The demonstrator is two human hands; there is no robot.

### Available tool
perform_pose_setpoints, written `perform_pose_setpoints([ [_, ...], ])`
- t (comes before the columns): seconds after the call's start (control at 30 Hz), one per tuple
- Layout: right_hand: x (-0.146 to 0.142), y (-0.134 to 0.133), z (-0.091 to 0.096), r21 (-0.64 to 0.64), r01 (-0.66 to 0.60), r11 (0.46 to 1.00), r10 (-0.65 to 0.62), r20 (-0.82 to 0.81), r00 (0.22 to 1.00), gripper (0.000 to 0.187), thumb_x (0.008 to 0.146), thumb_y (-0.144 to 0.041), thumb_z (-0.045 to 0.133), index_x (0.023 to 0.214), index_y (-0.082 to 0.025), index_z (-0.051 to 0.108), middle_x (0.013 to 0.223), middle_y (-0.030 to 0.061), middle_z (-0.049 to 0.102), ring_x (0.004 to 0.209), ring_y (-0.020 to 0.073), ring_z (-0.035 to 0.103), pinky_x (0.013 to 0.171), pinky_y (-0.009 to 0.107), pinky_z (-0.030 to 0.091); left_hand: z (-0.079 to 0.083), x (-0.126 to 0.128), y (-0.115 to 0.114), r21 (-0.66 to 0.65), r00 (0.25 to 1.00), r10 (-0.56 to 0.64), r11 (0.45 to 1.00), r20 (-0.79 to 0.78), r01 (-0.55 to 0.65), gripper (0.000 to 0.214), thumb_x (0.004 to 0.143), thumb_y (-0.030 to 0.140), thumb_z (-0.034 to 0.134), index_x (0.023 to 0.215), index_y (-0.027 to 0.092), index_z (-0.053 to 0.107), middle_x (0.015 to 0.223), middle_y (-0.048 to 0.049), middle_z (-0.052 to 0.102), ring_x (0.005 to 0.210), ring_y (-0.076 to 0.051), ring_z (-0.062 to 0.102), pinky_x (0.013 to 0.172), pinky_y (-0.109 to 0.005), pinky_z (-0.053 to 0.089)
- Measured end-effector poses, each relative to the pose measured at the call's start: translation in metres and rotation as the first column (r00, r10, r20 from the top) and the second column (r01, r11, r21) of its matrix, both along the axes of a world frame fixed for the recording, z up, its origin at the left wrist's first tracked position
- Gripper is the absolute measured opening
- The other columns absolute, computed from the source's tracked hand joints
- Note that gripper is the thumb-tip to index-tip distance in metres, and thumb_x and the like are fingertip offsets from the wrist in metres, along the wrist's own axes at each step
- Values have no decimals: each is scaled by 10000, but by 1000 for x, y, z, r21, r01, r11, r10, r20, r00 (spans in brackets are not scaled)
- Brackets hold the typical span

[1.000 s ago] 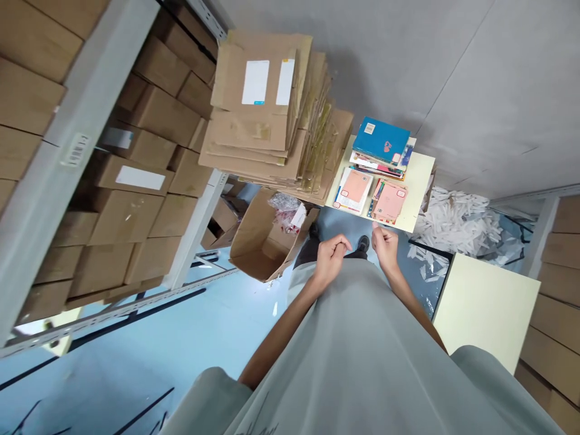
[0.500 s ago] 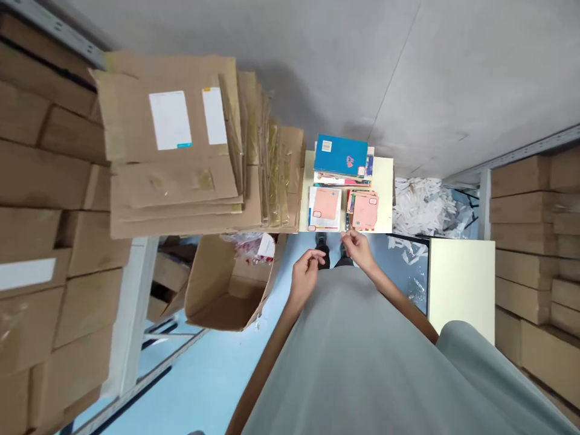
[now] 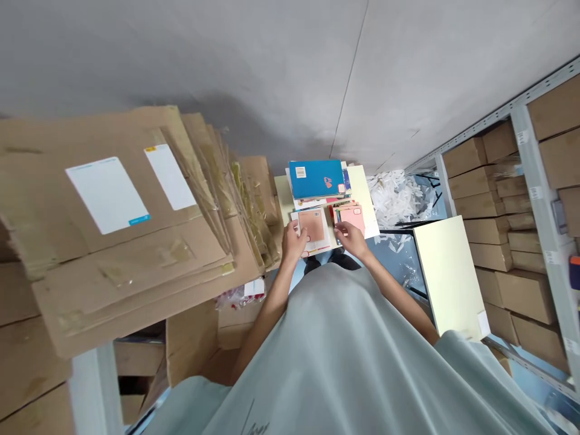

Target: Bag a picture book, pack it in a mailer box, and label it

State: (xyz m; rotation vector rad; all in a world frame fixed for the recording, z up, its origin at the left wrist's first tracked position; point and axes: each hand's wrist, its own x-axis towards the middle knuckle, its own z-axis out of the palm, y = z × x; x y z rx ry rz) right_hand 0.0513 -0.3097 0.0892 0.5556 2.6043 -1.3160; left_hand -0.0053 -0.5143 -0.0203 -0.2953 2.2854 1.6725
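Fingers and thumb apart, my left hand [image 3: 294, 243] is at the left side of a white book [image 3: 322, 245], its thumb beside the pinkish-tan booklet [image 3: 310, 225] lying on top. My right hand [image 3: 352, 240] has curled fingers at the left edge of a small stack of pink booklets [image 3: 356, 219]; what its fingertips grip, if anything, is hidden. Behind both stacks lies a pile of larger books topped by a blue book [image 3: 316, 179] with a white label. All of them rest on a cream tabletop [image 3: 370, 211].
Flattened cardboard [image 3: 113, 260] is stacked on the left, beside the table. An open carton [image 3: 193, 338] stands below it. White paper scraps [image 3: 396, 196] lie to the right, near a cream board [image 3: 448, 278]. Shelves hold cardboard boxes [image 3: 487, 232]. A grey wall [image 3: 281, 78] stands behind.
Both hands have moved forward from the table's front edge to the two front stacks. My view has shifted and tilted, and the flattened cardboard looks nearer.
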Motion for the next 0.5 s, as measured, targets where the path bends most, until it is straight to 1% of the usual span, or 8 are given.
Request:
perform_pose_setpoints([
  [0.07,-22,0,0,111,-59,992,73,-121,990,428,1090,-519,588,1345,-222,759,1419,169,756,1354,342,708,1192,507,577,11,-12,0,-22,994,79,997,-74,-80,515,978,293,647,1474,157,608,1488,-222,689,1407,-337,670,1261,-513,487],
  [0.13,-52,1,2,241,-144,960,202,-236,950,487,1124,-447,544,1538,-222,666,1678,161,586,1623,347,488,1373,529,394,27,-26,4,-46,972,88,994,-218,-100,627,999,276,639,1606,159,536,1681,-216,558,1599,-329,517,1376,-482,360],
  [0.2,-85,2,1,372,-258,892,353,-215,911,590,1115,-326,540,1687,-183,525,1837,148,389,1757,338,252,1442,550,243,39,-43,11,-109,926,-51,994,-374,11,696,1018,255,618,1693,169,472,1821,-176,402,1727,-308,327,1439,-463,235],
  [0.23,-101,3,-1,429,-322,844,417,-149,897,651,1094,-250,540,1730,-138,459,1870,164,318,1780,339,183,1446,562,219,43,-51,15,-170,897,-156,981,-413,92,715,1024,238,598,1719,165,447,1857,-160,343,1757,-304,256,1450,-476,203],
  [0.3,-127,4,-8,513,-430,743,493,15,870,726,1043,-103,499,1757,-45,379,1884,217,245,1789,344,150,1437,574,228,43,-66,24,-310,840,-359,919,-406,243,740,1013,184,561,1740,132,426,1882,-156,286,1780,-318,178,1450,-537,195],
  [0.37,-142,5,-16,576,-485,658,517,123,847,735,1022,-9,416,1755,-1,361,1873,253,232,1780,335,198,1424,570,260,37,-76,30,-412,804,-473,854,-360,318,746,986,119,524,1728,104,449,1877,-163,288,1783,-337,155,1434,-595,225],
  [0.43,-145,7,-23,626,-504,596,538,155,829,717,1034,26,345,1750,3,373,1861,264,246,1768,324,247,1411,555,300,27,-82,30,-455,795,-495,832,-351,317,721,969,70,478,1689,100,517,1848,-168,361,1771,-331,207,1421,-609,265],
  [0.5,-140,9,-26,653,-519,552,567,162,807,689,1051,24,332,1735,-2,411,1836,275,302,1749,321,308,1389,543,354,19,-83,25,-457,785,-483,840,-387,292,680,972,50,436,1630,109,597,1791,-172,466,1737,-308,309,1414,-588,306],
])
